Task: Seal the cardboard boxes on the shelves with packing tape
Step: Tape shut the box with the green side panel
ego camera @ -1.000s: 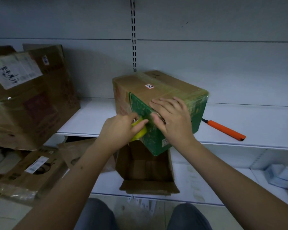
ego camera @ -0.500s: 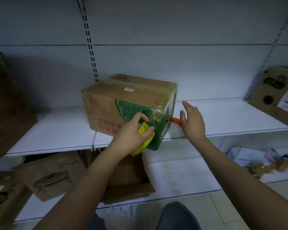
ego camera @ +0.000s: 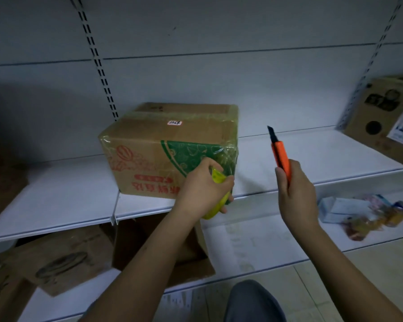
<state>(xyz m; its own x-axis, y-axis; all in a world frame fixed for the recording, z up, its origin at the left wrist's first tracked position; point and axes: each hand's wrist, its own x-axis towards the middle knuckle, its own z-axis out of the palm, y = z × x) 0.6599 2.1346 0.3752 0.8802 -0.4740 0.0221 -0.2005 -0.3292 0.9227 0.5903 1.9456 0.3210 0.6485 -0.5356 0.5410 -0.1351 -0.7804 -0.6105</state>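
Both forearms bare with no sleeves showing, and a knee [ego camera: 254,300] in dark grey-blue trousers

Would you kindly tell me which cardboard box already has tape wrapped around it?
The brown-and-green printed cardboard box on the middle shelf; the other boxes show none.

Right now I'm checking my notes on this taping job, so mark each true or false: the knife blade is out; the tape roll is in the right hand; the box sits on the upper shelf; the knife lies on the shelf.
1. The knife blade is out: true.
2. The tape roll is in the right hand: false, the left hand grips it.
3. The box sits on the upper shelf: true.
4. The knife lies on the shelf: false, the right hand holds it up.
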